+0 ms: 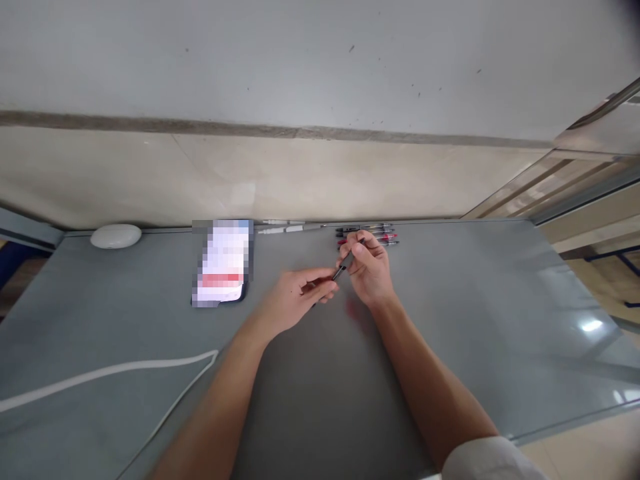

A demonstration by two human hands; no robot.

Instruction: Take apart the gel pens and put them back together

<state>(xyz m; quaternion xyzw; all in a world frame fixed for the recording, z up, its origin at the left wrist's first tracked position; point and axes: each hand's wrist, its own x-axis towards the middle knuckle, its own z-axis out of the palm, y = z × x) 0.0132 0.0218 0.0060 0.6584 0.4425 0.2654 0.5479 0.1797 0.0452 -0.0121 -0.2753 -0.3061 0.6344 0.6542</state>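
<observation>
Nearest the camera: pale sleeve [493, 460] at lower right, cut off by the bottom edge; left forearm [220, 400] and right forearm [430, 380] run inward from the bottom of the view.

Obscured: black pen [344, 266] partly covered by fingers at both ends; its tip cannot be made out. Dark pens [385, 229], some with red parts, lie together behind the right hand [371, 272], which hides part of them; exact count unclear. Phone [223, 263] pixelated, display unreadable. White cord [125, 367] leaves the view at the left edge; a thinner strand runs from its bend to the bottom edge. Reddish patch [353, 309] on the gray table [500, 300] is blurred, nature uncertain.

Hands: left hand [303, 297] nearly closed, thumb and fingers pinching the lower end of the black pen. Right hand curled, thumb pressed against fingers around the upper end. Pen held slanted between the two, above the table, in front of the dark pens.

Surroundings: slim white pens [287, 229] lie near the table's far edge, between phone and dark pens. White oval object [116, 236] sits at far left, by the same edge.
</observation>
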